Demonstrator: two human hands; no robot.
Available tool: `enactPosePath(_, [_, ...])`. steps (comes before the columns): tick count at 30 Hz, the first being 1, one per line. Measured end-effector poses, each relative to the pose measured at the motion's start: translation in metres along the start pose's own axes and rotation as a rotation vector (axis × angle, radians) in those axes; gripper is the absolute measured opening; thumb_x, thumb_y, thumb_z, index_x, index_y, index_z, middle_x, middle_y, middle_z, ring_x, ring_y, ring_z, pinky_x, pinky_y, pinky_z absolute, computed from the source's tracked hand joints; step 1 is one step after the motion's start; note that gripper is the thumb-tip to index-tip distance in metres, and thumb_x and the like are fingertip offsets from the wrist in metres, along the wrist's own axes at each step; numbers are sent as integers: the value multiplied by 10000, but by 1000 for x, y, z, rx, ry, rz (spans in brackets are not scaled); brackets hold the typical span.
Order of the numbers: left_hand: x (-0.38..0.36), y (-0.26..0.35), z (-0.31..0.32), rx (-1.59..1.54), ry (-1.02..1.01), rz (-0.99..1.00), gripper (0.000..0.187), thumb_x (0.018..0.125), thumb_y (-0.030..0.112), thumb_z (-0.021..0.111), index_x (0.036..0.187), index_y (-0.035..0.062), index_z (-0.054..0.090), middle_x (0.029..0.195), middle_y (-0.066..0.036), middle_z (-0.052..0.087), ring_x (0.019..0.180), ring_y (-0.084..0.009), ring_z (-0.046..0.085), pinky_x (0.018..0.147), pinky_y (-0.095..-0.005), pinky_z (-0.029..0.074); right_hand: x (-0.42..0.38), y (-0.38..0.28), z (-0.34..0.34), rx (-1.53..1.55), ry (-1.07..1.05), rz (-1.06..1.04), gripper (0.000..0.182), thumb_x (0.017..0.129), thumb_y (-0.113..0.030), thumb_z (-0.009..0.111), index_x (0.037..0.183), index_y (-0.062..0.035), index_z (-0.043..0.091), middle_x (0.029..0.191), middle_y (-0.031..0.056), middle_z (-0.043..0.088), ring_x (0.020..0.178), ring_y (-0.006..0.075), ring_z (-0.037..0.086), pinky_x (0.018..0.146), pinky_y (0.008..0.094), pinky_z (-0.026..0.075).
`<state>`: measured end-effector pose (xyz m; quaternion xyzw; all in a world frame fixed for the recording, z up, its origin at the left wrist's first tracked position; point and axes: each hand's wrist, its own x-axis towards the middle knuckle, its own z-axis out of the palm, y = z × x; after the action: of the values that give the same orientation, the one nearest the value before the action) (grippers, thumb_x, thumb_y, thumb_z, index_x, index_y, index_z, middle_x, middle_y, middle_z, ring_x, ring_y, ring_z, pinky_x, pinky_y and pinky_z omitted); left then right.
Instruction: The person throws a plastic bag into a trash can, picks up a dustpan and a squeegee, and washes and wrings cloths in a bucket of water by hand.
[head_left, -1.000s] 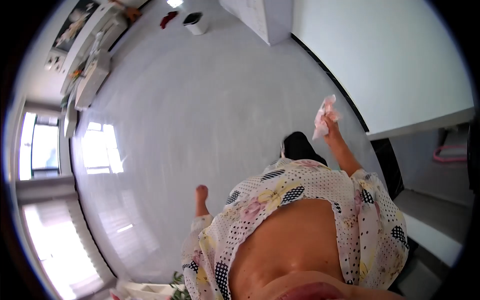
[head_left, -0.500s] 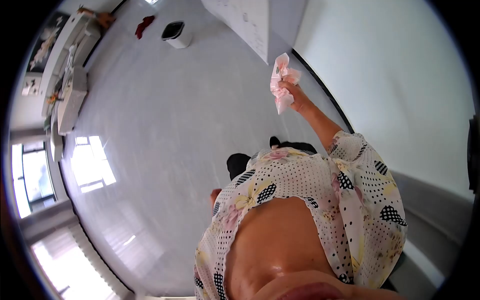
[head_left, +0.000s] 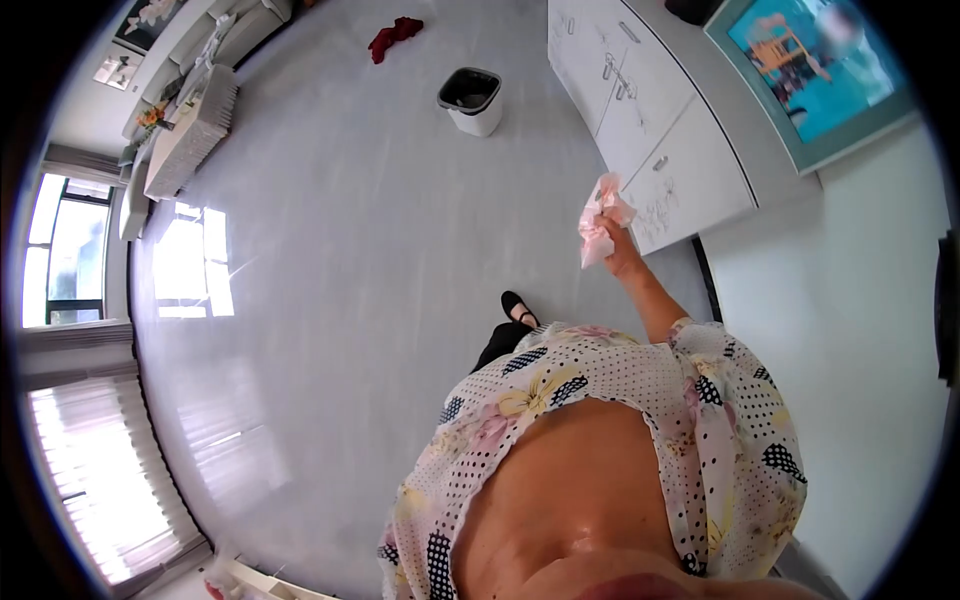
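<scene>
In the head view my right hand (head_left: 622, 248) is stretched forward, its fingers closed round a crumpled pink plastic packet (head_left: 597, 243). The packet sticks out above and below my grip, over the grey floor and beside the white cabinet. Beyond it on the floor stands a white bin (head_left: 478, 122) with a dark rim and a dark liner inside. My left hand is out of view. My patterned blouse (head_left: 540, 385) fills the lower middle.
A white cabinet (head_left: 690, 150) with drawers stands to the right, a framed picture (head_left: 805, 70) on its top. Dark red cloth (head_left: 395, 38) lies on the floor past the bin. A covered table (head_left: 195, 135) and a sofa line the far left, near windows (head_left: 75, 250).
I have walked forward: the bin and cabinet appear nearer, and the framed picture has come into view. The packet stays in my right hand. My left hand has left the view.
</scene>
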<state>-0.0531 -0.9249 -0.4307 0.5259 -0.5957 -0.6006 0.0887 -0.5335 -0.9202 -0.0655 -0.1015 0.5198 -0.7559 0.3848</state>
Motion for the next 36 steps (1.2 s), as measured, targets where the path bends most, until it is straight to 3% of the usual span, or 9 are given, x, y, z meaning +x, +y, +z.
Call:
enactPosePath(3, [71, 28, -18, -99, 101, 200, 210, 784, 206, 617, 894, 28, 640, 727, -88, 655, 640, -192, 612, 589, -317, 486, 28, -5, 14, -37, -49, -3, 332, 797, -135, 599, 1099, -93, 467, 916, 40, 537, 797, 163, 576, 637, 335, 507])
enactPosePath(4, [71, 131, -40, -86, 66, 111, 178, 812, 184, 581, 876, 25, 630, 686, -62, 629, 575, -141, 554, 539, -291, 451, 34, -15, 32, 30, -64, 56, 330, 797, -135, 602, 1097, -93, 471, 918, 43, 541, 799, 168, 578, 640, 339, 505])
enactPosePath(8, [151, 254, -75, -37, 198, 390, 158, 819, 121, 585, 927, 13, 626, 772, -66, 653, 692, -136, 591, 653, -276, 480, 65, -33, 42, 126, -90, 32, 350, 786, -148, 620, 1101, -106, 474, 906, 51, 558, 793, 185, 585, 607, 343, 499])
enactPosePath(16, [109, 464, 7, -206, -109, 741, 164, 827, 60, 606, 985, 18, 618, 881, -61, 654, 806, -97, 603, 706, -224, 476, 53, -74, 37, 133, -170, 23, 347, 794, -154, 600, 1112, -108, 469, 910, 58, 560, 796, 193, 586, 615, 335, 504])
enactPosePath(24, [135, 567, 98, -475, -381, 537, 369, 782, 118, 667, 1122, 42, 544, 1016, -105, 622, 887, -182, 616, 720, -301, 515, 195, -49, 27, -138, 13, 173, 370, 789, -138, 591, 1130, -94, 453, 921, 46, 544, 803, 170, 582, 643, 304, 502])
enactPosePath(28, [180, 588, 145, -233, -236, 499, 506, 720, 156, 714, 1165, 32, 507, 1047, -151, 596, 900, -261, 608, 758, -350, 490, 259, -29, -1, -254, 34, 257, 382, 784, -141, 608, 1127, -77, 452, 928, 49, 539, 802, 158, 578, 631, 306, 498])
enactPosePath(30, [206, 586, 172, -236, -229, 432, 546, 716, 176, 723, 1185, 15, 491, 1080, -157, 590, 913, -252, 612, 778, -350, 483, 276, -24, -15, -665, -112, 2, 325, 788, -133, 612, 1081, -61, 492, 896, 54, 554, 774, 163, 588, 608, 304, 498])
enactPosePath(32, [232, 579, 196, -289, -195, 376, 488, 680, 158, 725, 1109, 50, 520, 969, -190, 593, 864, -349, 582, 743, -395, 470, 297, -19, -16, -443, 249, 380, 285, 787, -138, 617, 1046, -64, 521, 863, 50, 567, 747, 162, 597, 587, 305, 500])
enactPosePath(36, [271, 569, 228, -315, -100, 277, 344, 689, 124, 699, 995, 45, 564, 833, -158, 632, 771, -311, 613, 690, -370, 482, 310, -25, -14, -623, 262, 552, 291, 784, -285, 681, 965, -89, 567, 802, 15, 587, 687, 145, 605, 571, 305, 523])
